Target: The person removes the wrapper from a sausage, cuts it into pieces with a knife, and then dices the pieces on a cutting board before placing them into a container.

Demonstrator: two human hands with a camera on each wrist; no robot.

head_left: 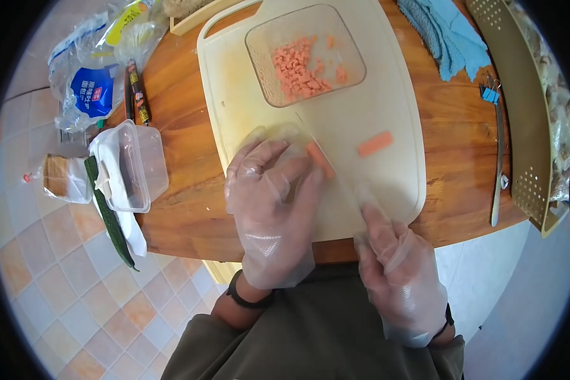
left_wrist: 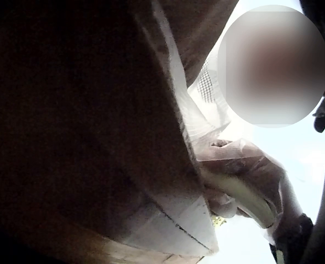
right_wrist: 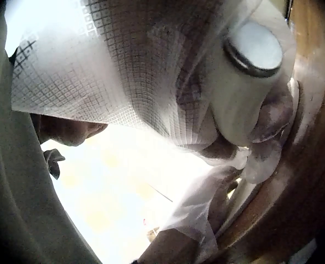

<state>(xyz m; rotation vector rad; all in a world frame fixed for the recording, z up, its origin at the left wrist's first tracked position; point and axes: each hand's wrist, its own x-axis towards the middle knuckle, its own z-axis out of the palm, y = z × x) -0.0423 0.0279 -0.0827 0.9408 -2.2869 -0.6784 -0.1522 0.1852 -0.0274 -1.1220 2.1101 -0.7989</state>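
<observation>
My gloved left hand (head_left: 269, 196) holds a pinkish-orange stick of food (head_left: 321, 159) on the cream cutting board (head_left: 396, 95), fingers bent and thumb close at its near end. Gripped in my gloved right hand (head_left: 399, 275) is a knife (head_left: 343, 181), its thin blade slanting along the stick's right side. The knife's pale handle (right_wrist: 237, 104) with a metal end cap shows in the right wrist view. Another stick (head_left: 375, 144) lies to the right on the board. A clear box (head_left: 354, 35) at the board's far end contains small orange cubes (head_left: 297, 69).
To the left are an empty plastic box (head_left: 155, 168), a cucumber (head_left: 111, 221), bread (head_left: 57, 176) and plastic packaging (head_left: 95, 92). A blue cloth (head_left: 446, 38), a long metal utensil (head_left: 498, 168) and a perforated tray (head_left: 529, 164) lie right. The wooden table's (head_left: 266, 252) front edge is near my body.
</observation>
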